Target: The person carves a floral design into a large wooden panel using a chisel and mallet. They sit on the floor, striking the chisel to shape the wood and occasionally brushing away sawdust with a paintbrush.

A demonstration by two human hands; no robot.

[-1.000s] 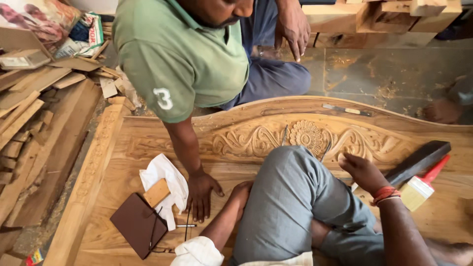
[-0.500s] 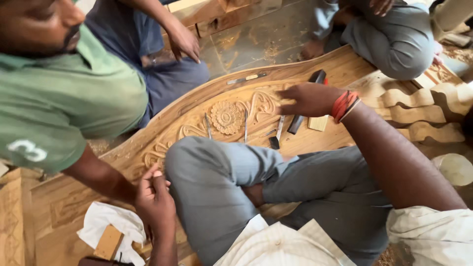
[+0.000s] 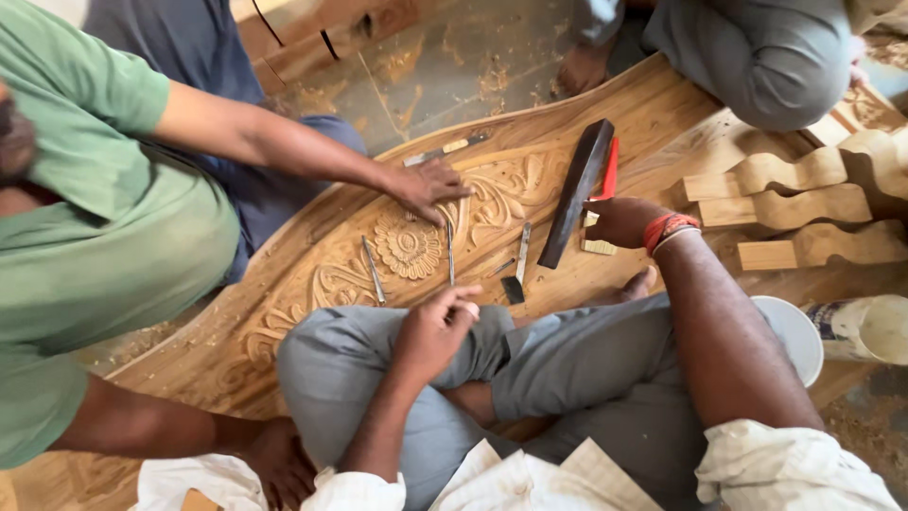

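I sit cross-legged in grey trousers on a large carved wooden panel (image 3: 331, 274) with a flower motif. My left hand (image 3: 435, 326) rests on my knee, fingers curled together with nothing visible in them. My right hand (image 3: 619, 220), with a red band on its wrist, lies curled over a small pale wooden block (image 3: 598, 247), beside the lower end of a long dark wooden bar (image 3: 577, 189). Whether it grips the block is unclear. Slim chisels (image 3: 522, 251) lie on the carving between my hands.
A person in a green shirt presses one hand (image 3: 430, 186) on the carving and the other hand (image 3: 279, 459) near a white cloth (image 3: 180, 483). Another seated person (image 3: 757, 57) is at top right. Scalloped wooden pieces (image 3: 804, 189), a white bowl (image 3: 794, 336) and a tub (image 3: 865, 326) are at the right.
The view has swung over the panel. My left hand dropped onto my knee with its fingers closed. The green-shirted person's hand moved onto the flower carving. My right hand stays by the dark bar.
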